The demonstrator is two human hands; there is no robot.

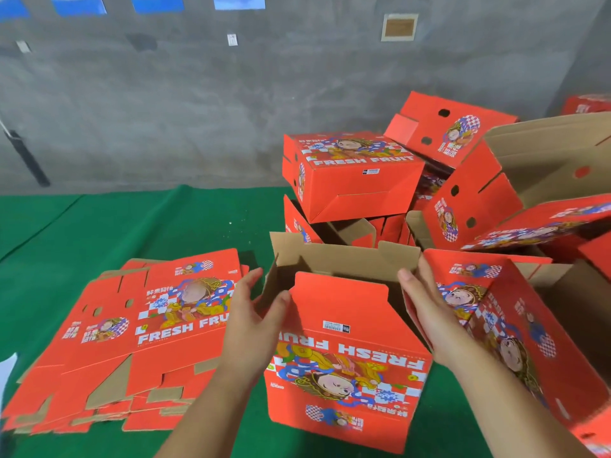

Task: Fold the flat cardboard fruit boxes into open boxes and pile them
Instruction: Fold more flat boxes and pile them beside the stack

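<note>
Where the head camera looks down, these things show, each placed against the half-folded box:

Half-folded box (pixel 344 358): red, printed "FRESH FRUIT" upside down to the viewer, standing on the green mat (pixel 99 226) in the lower middle of the view, its brown inside open at the top.

Near flap (pixel 340 299): red, standing upright on the near wall of the half-folded box.

Left hand (pixel 254 319): at the left end of the half-folded box, fingers straight and fairly wide, thumb touching the left edge of the near flap.

Right hand (pixel 429 312): at the right end of the half-folded box, fingers straight and together, lying flat against the side flap there.

Flat stack (pixel 132 338): unfolded red boxes lying in a loose heap on the mat, left of the half-folded box, just beside the left hand.

Pile of folded boxes (pixel 350 173): behind and to the right of the half-folded box, tumbled at different angles, some showing brown insides.

Open box at the right (pixel 515 325): touching the right side of the half-folded box, tilted.

Grey wall (pixel 198 110): well behind the half-folded box, past the mat's far edge.
</note>
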